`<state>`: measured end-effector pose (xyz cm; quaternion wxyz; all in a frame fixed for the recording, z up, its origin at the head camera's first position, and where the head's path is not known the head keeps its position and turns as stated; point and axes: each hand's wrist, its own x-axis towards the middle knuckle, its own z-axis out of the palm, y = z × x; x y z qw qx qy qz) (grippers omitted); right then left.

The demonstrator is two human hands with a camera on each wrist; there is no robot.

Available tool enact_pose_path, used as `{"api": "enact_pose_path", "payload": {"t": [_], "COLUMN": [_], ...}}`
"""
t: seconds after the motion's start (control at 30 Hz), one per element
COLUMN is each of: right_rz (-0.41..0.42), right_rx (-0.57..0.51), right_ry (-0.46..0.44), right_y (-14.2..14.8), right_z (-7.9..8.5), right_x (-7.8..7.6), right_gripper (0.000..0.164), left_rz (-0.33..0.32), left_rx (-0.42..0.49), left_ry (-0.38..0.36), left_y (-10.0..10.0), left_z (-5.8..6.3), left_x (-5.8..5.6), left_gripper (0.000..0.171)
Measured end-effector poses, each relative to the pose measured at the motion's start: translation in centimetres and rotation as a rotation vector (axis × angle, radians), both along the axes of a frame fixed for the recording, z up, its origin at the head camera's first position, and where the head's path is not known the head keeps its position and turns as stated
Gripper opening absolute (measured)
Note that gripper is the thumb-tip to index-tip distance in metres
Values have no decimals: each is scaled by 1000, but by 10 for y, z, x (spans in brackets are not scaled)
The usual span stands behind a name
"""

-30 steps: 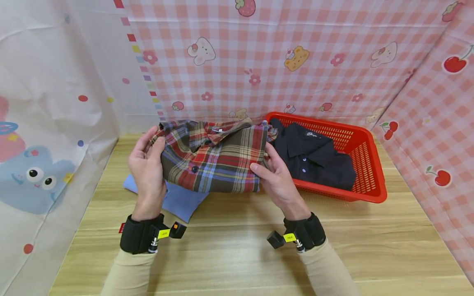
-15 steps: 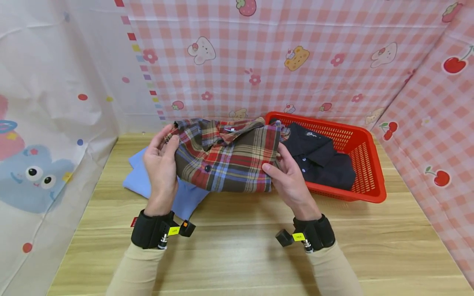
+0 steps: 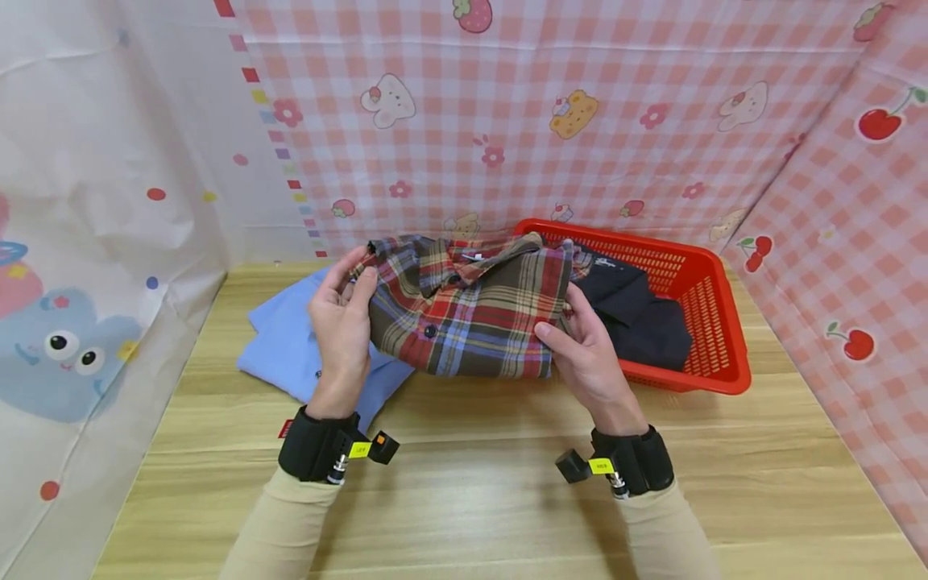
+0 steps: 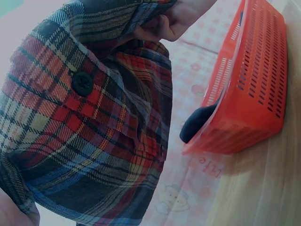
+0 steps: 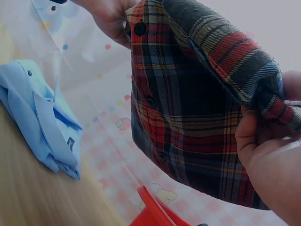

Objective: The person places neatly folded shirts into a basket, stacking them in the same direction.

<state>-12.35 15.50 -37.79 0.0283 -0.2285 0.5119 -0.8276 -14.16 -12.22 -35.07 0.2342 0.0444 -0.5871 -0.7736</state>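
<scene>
Both hands hold a folded plaid shirt (image 3: 482,314) in red, brown, blue and cream, lifted above the table with its collar away from the person. My left hand (image 3: 342,322) pinches the shirt's left edge, thumb on top. On the opposite edge, my right hand (image 3: 590,350) grips with the thumb on the front and the fingers behind. A dark button (image 4: 82,84) shows close up in the left wrist view. Under and beside the left hand lies a folded light blue shirt (image 3: 283,354), partly hidden. The right wrist view shows the plaid shirt's folded layers bunched in the right fingers (image 5: 247,134).
A red plastic basket (image 3: 728,322) stands at the back right of the wooden table (image 3: 464,491). Inside it lies a folded black shirt (image 3: 645,322), partly covered by the plaid one. A pink checked cloth (image 3: 449,105) hangs behind the table.
Both hands have carried the plaid shirt to the right, and its right edge now overlaps the basket's left side. More of the light blue shirt is uncovered.
</scene>
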Motion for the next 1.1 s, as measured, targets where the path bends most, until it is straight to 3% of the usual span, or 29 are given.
{"api": "enact_pose_path", "payload": {"t": [0.67, 1.1], "right_rz": [-47, -113], "right_rx": [-8, -33], "right_ry": [39, 34], "right_y": [34, 52], "right_z": [-2, -5], "right_x": [5, 8], "right_gripper": [58, 58], "left_rz": [-91, -132], "left_rx": [-43, -47], "left_ry": [-23, 13], "left_y": [32, 50], "left_z": [-5, -8], "left_x": [-4, -8], "left_gripper": [35, 33]}}
